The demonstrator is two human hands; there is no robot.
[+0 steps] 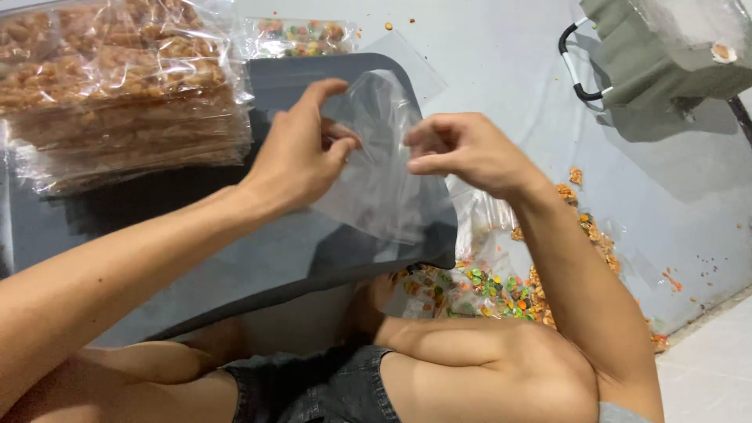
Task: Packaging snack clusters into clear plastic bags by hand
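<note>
Above the dark tray (235,266), your left hand (298,157) and right hand (470,153) each pinch the clear plastic bag (376,180), grips clamped on its mouth.

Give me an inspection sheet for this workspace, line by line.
Surface: dark grey board across the lap, on a pale floor.
Job's things: clear bag, empty, held up by both hands.
Clutter: stack of filled snack bags at the far left; coloured candy and orange crumbs loose on the floor.
Grips: left hand and right hand each pinch the bag's top edge.
Cables: nothing seen.
Surroundings: grey-green machine at the top right.
</note>
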